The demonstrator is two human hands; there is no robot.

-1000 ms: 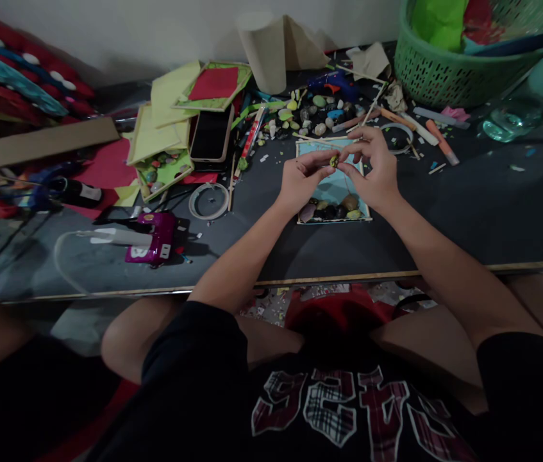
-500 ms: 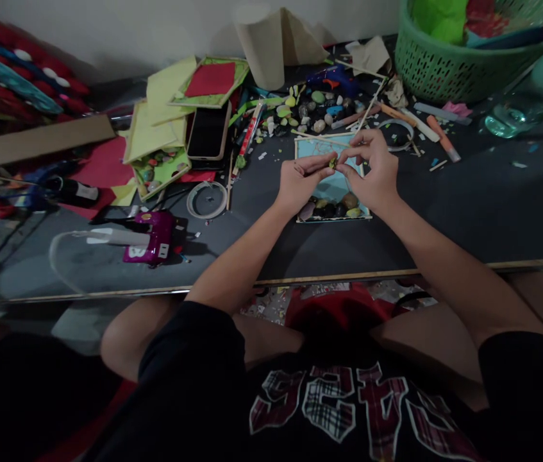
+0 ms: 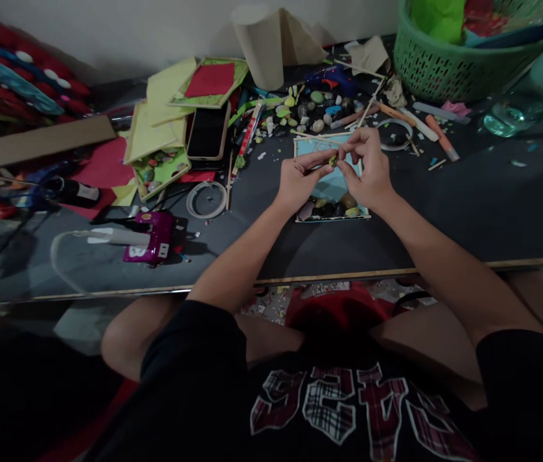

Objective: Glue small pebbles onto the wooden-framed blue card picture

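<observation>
From my remote seat, I am looking down past a red stool (image 3: 338,309) to the surface (image 3: 444,221). Nearest on it, a purple device (image 3: 159,237) is lying off to the left. Straight ahead, a blue panel (image 3: 329,186) edged with thin sticks is resting flat, and a row of stones (image 3: 327,209), mostly dark, is lining its near side.

Over the panel's middle, my left hand (image 3: 295,181) is clamping a small yellow-green piece (image 3: 333,160) between thumb and fingers. My right hand (image 3: 370,167) is meeting it there, fingertips bunching just beside the piece; I cannot tell whether that grip is pinching it too.

I am judging the work to be partway along: the stick border and the near row are looking done, while the piece is staying up in the fingers, not yet set down. Whether more is left, I cannot tell.

Just beyond the panel, loose stones (image 3: 318,125) are lying in a heap, and farther right a green basket (image 3: 444,72) is holding bright scraps.
</observation>
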